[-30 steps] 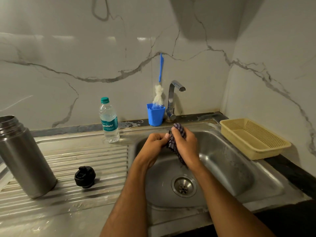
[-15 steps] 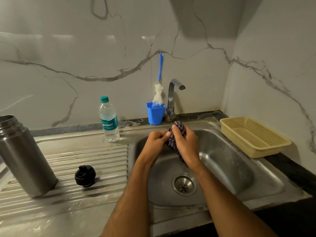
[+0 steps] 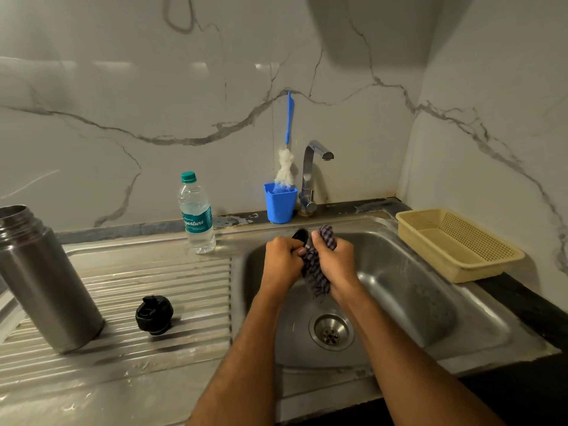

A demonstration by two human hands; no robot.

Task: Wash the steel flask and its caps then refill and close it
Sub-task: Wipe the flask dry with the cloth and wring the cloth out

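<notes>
Holding a dark cap (image 3: pixel 300 235) over the sink (image 3: pixel 430 302), the left hand (image 3: pixel 281 261) curls its fingers around it, while the right hand (image 3: pixel 333 259) grips a checked cloth (image 3: pixel 316 278) pressed against the cap. Well to the left of the fingers, the open steel flask (image 3: pixel 43 281) stands upright on the ribbed counter (image 3: pixel 169 281), with a second black cap (image 3: pixel 154 315) lying between flask and sink. Beyond the fingers stands a water bottle (image 3: pixel 196 213), a blue cup (image 3: pixel 280 202) holding a brush (image 3: pixel 287 142), and the tap (image 3: pixel 310 173).
</notes>
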